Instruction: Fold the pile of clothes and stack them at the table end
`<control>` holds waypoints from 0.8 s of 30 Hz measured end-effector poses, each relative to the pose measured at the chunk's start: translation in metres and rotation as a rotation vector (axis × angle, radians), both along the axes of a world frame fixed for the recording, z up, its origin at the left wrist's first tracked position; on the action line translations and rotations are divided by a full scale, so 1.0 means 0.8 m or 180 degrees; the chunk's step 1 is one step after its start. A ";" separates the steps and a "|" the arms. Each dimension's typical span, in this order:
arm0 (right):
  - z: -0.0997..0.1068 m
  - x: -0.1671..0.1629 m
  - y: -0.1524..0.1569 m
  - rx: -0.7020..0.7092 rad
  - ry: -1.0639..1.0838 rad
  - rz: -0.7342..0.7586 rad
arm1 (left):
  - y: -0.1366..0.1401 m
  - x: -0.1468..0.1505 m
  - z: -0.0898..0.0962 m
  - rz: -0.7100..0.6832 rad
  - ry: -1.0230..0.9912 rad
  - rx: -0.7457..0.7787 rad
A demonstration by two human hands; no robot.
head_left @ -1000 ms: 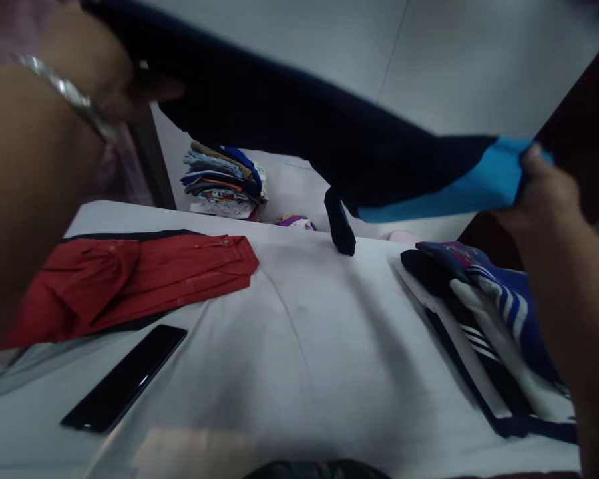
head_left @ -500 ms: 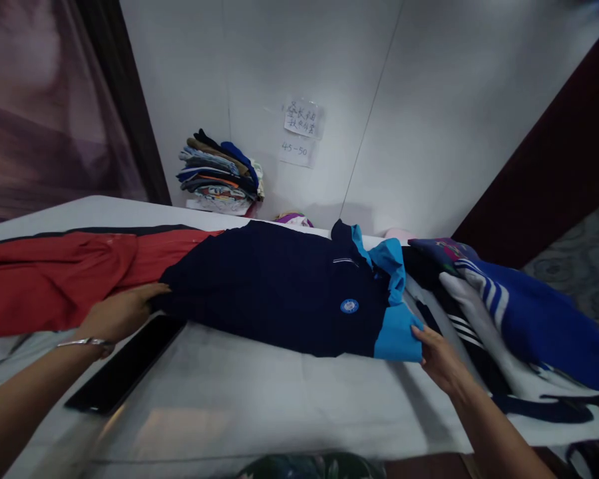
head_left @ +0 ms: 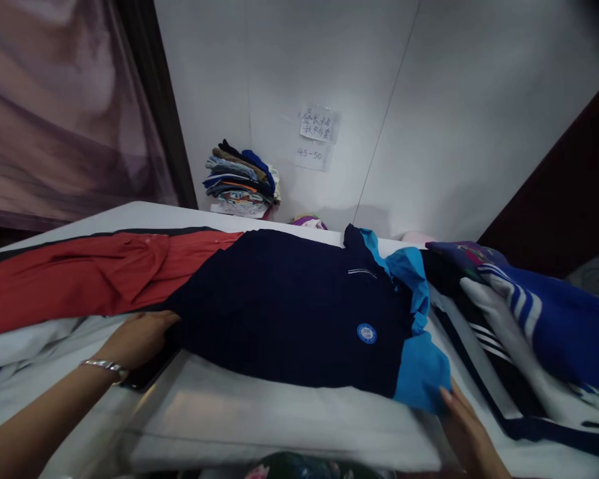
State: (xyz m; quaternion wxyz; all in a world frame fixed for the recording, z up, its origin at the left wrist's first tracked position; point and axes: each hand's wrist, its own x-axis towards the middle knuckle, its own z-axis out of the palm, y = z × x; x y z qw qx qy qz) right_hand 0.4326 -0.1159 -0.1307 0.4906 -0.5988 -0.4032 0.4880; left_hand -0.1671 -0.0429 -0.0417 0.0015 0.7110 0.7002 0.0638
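Observation:
A navy jacket with light blue parts and a round badge lies spread across the white table. Its left end is pinched by my left hand, which wears a silver bracelet. My right hand grips the light blue corner at the jacket's near right, thumb on top and the other fingers partly hidden. Under my left hand, a flat black object is mostly covered. Red clothing touches the jacket's left end.
Blue clothing with white stripes and black striped clothing lie to the right. A stack of folded clothes stands at the back by the wall, where paper notes hang. A pinkish curtain is at the left.
My view has turned a little left. The jacket's near edge and right corner have come closer to me, with both hands still on it. My left hand now covers more of the black object.

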 end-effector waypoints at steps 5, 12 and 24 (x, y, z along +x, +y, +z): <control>-0.020 -0.001 -0.026 -0.0050 -0.1063 0.0261 | -0.010 0.007 0.015 -0.0108 0.0423 -0.0105; 0.016 -0.023 -0.004 0.0559 -0.1707 0.0573 | -0.018 0.110 -0.039 -0.1176 -0.0046 -0.0032; 0.125 -0.081 0.057 0.0189 0.0941 -0.0119 | -0.052 0.350 -0.041 -0.2541 -0.1528 -0.0329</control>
